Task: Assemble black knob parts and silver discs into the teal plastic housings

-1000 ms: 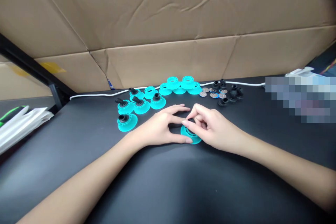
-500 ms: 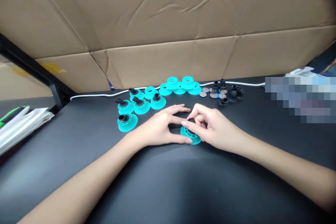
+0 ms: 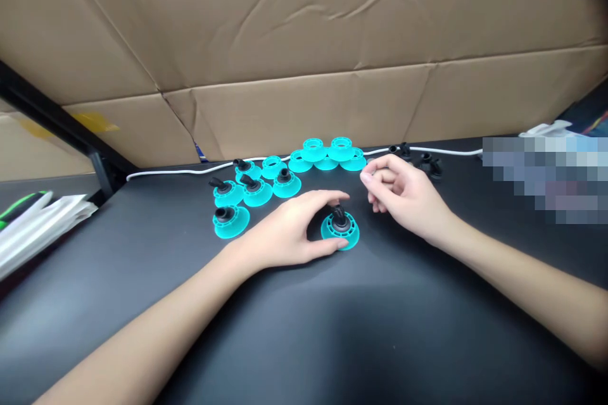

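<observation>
A turquoise flared plastic ring [image 3: 352, 238] with a black angled fitting [image 3: 339, 218] in its centre stands on the black table. My left hand [image 3: 297, 224] curves round its left side, the thumb on the near rim and the other fingers behind the fitting. To the upper right, my right hand [image 3: 403, 196] hovers with thumb and index finger close together and the rest curled; nothing shows in it. Behind that hand lie loose black fittings [image 3: 430, 168] and a mostly hidden grey disc. At the left are turquoise rings with black fittings [image 3: 231, 221].
Bare turquoise rings [image 3: 313, 150] are stacked at the back, with another ring [image 3: 273, 168] beside them. A white cable [image 3: 175, 172] runs along the cardboard wall [image 3: 304, 114]. White packets [image 3: 52, 224] lie at the left edge, near a black metal post [image 3: 102, 174].
My right hand has let go of the black fitting and moved up and right, now covering most of the discs. The ring by my left hand has shifted slightly up and left.
</observation>
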